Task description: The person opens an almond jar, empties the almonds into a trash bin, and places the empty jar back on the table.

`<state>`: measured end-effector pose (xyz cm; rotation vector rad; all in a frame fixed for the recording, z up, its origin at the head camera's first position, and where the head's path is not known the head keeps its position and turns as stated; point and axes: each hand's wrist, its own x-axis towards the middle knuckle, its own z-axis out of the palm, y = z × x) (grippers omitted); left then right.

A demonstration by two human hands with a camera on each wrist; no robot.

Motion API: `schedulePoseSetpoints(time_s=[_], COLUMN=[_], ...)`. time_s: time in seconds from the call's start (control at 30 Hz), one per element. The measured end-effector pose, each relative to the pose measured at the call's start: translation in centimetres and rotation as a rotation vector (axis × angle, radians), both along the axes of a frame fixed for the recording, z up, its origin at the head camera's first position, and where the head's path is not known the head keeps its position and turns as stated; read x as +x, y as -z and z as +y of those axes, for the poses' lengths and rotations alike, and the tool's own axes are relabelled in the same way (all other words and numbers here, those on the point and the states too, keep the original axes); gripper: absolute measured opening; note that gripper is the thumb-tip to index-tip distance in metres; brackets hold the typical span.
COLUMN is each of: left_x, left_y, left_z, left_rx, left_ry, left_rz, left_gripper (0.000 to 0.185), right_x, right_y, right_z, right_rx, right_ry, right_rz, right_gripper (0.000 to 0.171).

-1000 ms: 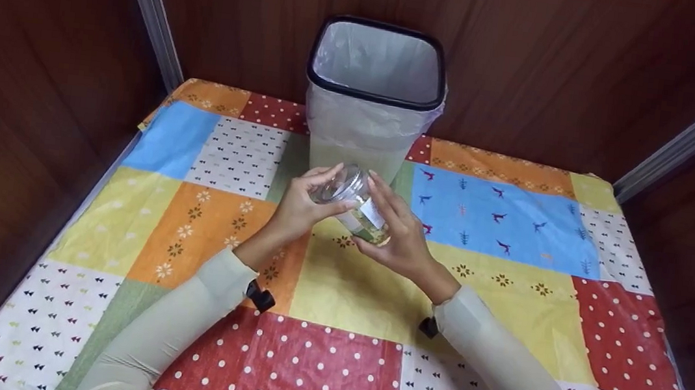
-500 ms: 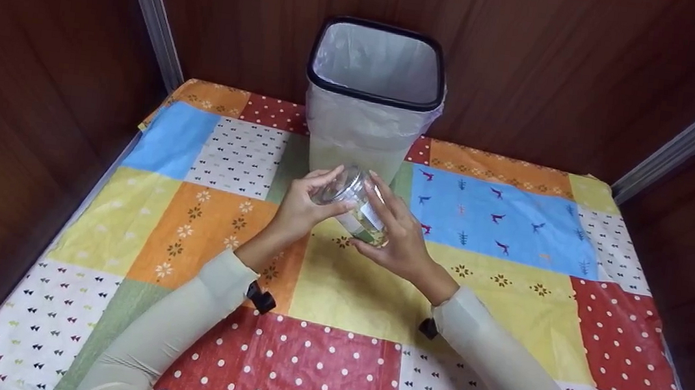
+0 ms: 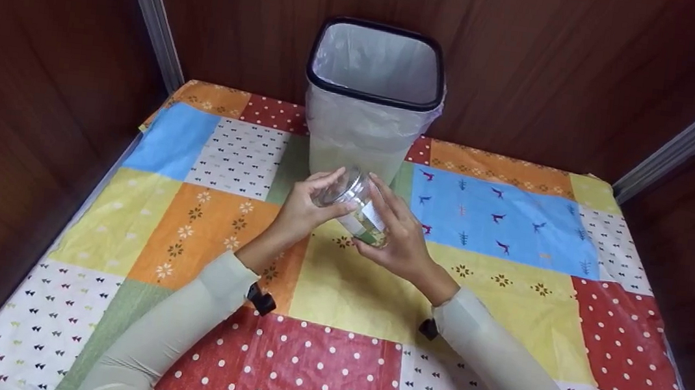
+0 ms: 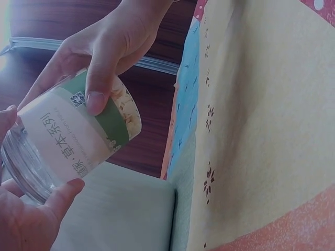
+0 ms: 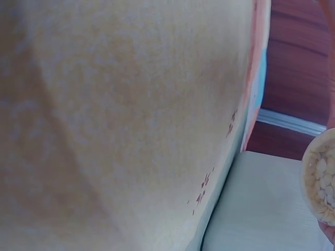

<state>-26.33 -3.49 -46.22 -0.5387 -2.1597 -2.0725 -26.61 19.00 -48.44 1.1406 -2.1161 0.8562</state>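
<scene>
A clear plastic jar [image 3: 372,223] with a white and green label is held tilted in the air above the tablecloth. Its contents look like pale flakes or slices, seen through the jar's bottom [image 5: 322,180] in the right wrist view. The left hand [image 3: 304,205] grips the clear top end, thumb and fingers on either side. Around the lower, labelled end curls the right hand [image 3: 405,237], and its thumb lies across the green band in the left wrist view. Whether the clear top is a separate lid is hard to tell.
Just beyond the hands stands a pale bin [image 3: 361,131] with a black rim and a plastic liner. A patchwork tablecloth [image 3: 340,377] covers the table. Dark wood-like panels [image 3: 532,65] enclose the back and both sides.
</scene>
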Motion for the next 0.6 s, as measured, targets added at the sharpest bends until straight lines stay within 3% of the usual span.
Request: schedulePoseSetpoints(time_s=[0.37, 0.6], left_x=[0.0, -0.2], left_y=[-0.4, -0.7], left_z=[-0.7, -1.4], left_rx=[-0.074, -0.117], left_ry=[0.09, 0.117], left_rz=[-0.047, -0.069], left_gripper=[0.077, 0.079], right_x=[-0.1, -0.1], right_y=[0.0, -0.1], right_z=[0.3, 0.5], right_rx=[-0.001, 0.005], right_ry=[-0.006, -0.013], right_rz=[0.027, 0.041], right_gripper=[0.105, 0.096])
